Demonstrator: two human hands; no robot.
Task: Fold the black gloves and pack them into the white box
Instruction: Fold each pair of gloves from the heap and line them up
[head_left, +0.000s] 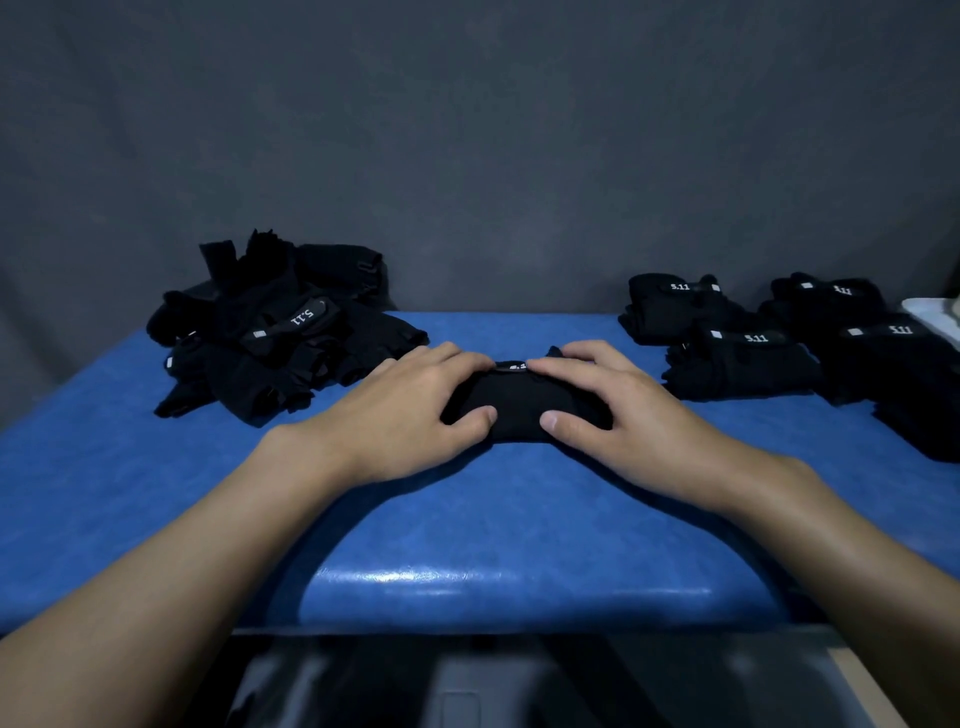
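A folded black glove (519, 402) lies in the middle of the blue table (467, 519). My left hand (410, 410) holds its left end, fingers over the top and thumb curled against the near side. My right hand (613, 410) holds the right end the same way. A loose heap of unfolded black gloves (275, 338) sits at the back left. Several folded black gloves (753, 343) with white "5.11" labels lie in rows at the back right. A white edge (932, 317) shows at the far right; I cannot tell whether it is the box.
A dark grey wall (467, 130) rises right behind the table. The table's rounded front edge (493, 582) is close to me, with a grey surface (467, 680) below it. Bare blue surface lies between my forearms.
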